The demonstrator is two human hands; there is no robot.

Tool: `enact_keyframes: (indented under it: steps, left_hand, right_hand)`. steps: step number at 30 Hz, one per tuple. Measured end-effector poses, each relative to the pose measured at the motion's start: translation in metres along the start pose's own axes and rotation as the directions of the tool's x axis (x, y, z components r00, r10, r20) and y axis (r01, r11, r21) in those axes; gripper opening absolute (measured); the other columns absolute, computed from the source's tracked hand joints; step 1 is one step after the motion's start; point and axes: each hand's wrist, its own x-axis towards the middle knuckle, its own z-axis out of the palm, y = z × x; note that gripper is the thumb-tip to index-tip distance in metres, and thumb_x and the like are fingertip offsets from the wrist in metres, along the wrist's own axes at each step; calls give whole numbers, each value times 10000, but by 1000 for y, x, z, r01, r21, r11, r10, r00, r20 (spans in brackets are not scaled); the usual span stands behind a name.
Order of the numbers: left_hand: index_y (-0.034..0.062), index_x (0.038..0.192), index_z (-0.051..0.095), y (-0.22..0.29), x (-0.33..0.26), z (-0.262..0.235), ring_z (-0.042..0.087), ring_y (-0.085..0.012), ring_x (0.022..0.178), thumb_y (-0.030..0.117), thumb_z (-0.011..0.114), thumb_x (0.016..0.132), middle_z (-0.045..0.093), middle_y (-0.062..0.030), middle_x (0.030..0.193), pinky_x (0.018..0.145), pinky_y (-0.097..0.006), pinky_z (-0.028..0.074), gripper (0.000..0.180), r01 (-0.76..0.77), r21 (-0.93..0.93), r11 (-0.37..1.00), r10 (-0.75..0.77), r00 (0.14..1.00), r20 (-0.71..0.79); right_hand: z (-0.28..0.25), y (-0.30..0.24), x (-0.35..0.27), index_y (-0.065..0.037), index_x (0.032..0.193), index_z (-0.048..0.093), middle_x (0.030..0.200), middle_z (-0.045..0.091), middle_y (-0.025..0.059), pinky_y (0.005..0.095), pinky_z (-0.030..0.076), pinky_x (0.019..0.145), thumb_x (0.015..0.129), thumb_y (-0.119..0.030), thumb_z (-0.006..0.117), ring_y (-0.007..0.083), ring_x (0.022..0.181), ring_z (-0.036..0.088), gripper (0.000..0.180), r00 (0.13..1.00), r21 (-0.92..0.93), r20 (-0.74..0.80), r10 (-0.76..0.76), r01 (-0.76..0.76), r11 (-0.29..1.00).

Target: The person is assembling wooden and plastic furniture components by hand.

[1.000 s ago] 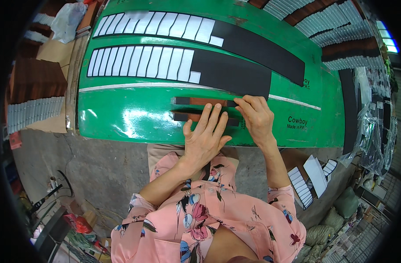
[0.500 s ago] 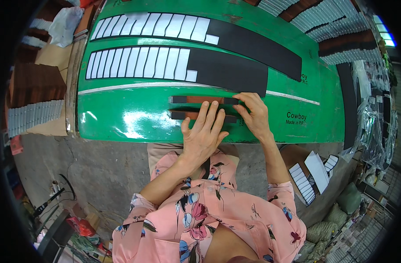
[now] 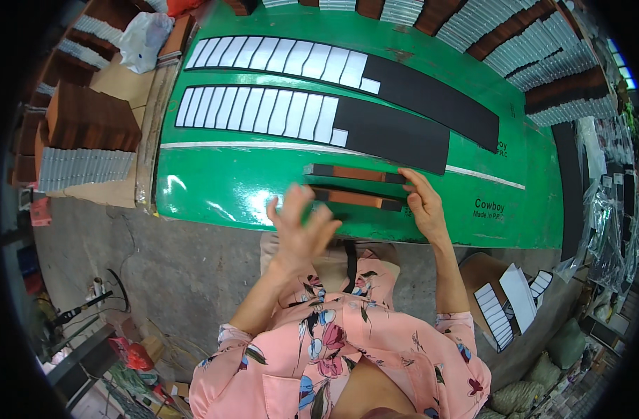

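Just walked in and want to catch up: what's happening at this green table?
A person in a pink floral top is working at the green table. The right hand rests its fingers on the right ends of two brown-and-black bars lying near the table's front edge. The left hand is raised, fingers spread, just above the table and holding nothing. Further back lie two long black strips, each partly covered with a row of white slips.
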Motion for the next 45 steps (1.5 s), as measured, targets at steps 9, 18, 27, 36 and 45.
enact_keyframes:
  steps: [9, 18, 27, 36, 45]
  left_hand:
    - [5, 1117, 563, -55, 34, 10, 592, -243, 1029, 55, 796, 637, 617, -117, 1069, 929, -303, 450, 536, 634, -506, 585, -418, 770, 481]
    - [49, 1347, 292, -49, 13, 30, 444, -315, 1166, 151, 717, 784, 442, -166, 1245, 1009, -388, 336, 712, 554, -593, 584, -320, 828, 460]
    - [20, 1318, 438, -36, 27, 18, 586, -210, 1007, 141, 691, 816, 611, -141, 1110, 889, -333, 452, 575, 755, -598, 269, -387, 654, 650]
    - [22, 1372, 358, -8, 44, 31, 546, -182, 1070, 128, 515, 949, 550, -107, 1182, 930, -303, 439, 463, 813, -580, 55, -279, 571, 773]
    - [-17, 1203, 543, -28, 26, 2, 591, -157, 971, 69, 508, 940, 619, -108, 1086, 854, -267, 468, 279, 863, -502, 56, -453, 470, 757]
  right_hand:
    - [3, -3, -2, -54, 1378, 382, 1370, 440, 148, 372, 404, 999, 806, -208, 720, 265, 1245, 448, 682, 995, -133, 98, 19, -6, 991]
    - [50, -3, -7, 2, 1465, 93, 1492, 261, 169, 366, 192, 1122, 896, -389, 576, 271, 1384, 251, 843, 986, 139, -164, -30, 53, 989]
    - [7, -1, -27, -18, 1174, 548, 999, 637, 62, 284, 450, 832, 823, -134, 659, 148, 954, 578, 387, 975, 358, -20, 221, -199, 912]
    - [-114, 30, -95, 2, 1175, 556, 1071, 618, 70, 281, 444, 900, 888, -173, 621, 144, 1002, 575, 342, 789, 543, -514, 336, -4, 840]
    - [-202, 82, -124, 16, 1166, 548, 1094, 624, 89, 283, 519, 791, 901, -258, 624, 154, 948, 618, 389, 619, 645, -534, 576, -142, 751]
